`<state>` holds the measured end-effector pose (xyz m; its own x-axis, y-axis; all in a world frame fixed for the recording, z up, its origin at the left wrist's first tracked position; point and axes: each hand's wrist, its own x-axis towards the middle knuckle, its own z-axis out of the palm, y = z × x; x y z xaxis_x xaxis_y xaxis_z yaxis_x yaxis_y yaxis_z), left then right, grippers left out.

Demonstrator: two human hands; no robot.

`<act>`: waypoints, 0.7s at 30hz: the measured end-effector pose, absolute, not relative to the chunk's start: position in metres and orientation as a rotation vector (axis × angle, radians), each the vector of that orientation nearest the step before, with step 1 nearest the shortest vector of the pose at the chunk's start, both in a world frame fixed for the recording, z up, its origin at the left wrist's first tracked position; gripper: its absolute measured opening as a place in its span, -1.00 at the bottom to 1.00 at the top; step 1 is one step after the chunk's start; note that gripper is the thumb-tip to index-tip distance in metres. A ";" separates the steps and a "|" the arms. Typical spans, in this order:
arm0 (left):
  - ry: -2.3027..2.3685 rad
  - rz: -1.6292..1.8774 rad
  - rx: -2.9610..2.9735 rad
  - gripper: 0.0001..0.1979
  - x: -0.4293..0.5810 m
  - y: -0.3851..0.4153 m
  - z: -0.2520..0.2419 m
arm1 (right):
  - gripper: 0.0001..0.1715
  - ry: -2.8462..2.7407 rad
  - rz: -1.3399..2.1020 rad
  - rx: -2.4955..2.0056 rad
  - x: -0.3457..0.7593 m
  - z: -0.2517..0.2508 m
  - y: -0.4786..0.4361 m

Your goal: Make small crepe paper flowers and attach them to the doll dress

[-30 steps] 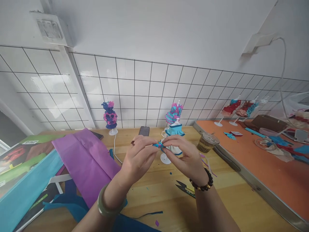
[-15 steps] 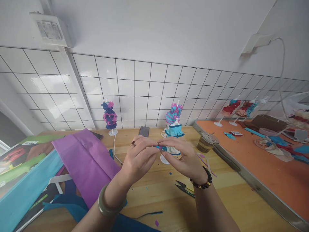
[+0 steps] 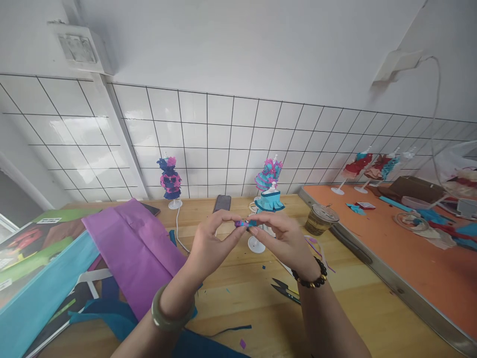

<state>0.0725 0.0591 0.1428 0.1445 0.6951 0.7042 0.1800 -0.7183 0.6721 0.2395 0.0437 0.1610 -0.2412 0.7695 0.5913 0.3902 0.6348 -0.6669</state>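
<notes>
Between my two hands, above the middle of the wooden table, is a small blue-and-purple folded strip (image 3: 245,224); whether it is fabric or paper I cannot tell. My left hand (image 3: 209,244) pinches its left end with thumb and forefinger. The other end sits in the pinch of my right hand (image 3: 283,240). Just behind my right fingers stands a small white dress form wearing a turquoise ruffled top (image 3: 270,201), its lower part partly covered by the hand. Black thread snips (image 3: 286,291) lie below my right wrist, partly hidden by it.
Purple sheet (image 3: 130,243) and light blue material (image 3: 48,293) spread over the left side. A phone (image 3: 222,203), a dressed form (image 3: 170,179) and a lidded tub (image 3: 321,219) stand or lie farther back. An orange table (image 3: 395,248) adjoins on the right.
My left fingers have shifted from lying over the strip to a thumb-and-forefinger pinch, so more of the strip shows. The right hand keeps its hold, nearly in place.
</notes>
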 end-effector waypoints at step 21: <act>0.589 1.106 1.138 -0.67 0.070 0.061 0.150 | -0.77 -2.034 0.313 -0.825 0.241 0.167 0.046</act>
<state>0.0700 0.0606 0.1497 0.3854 0.9108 0.1476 -0.3860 0.0139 0.9224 0.2410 0.0457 0.1669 -0.3807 0.6598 0.6479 0.4345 0.7461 -0.5045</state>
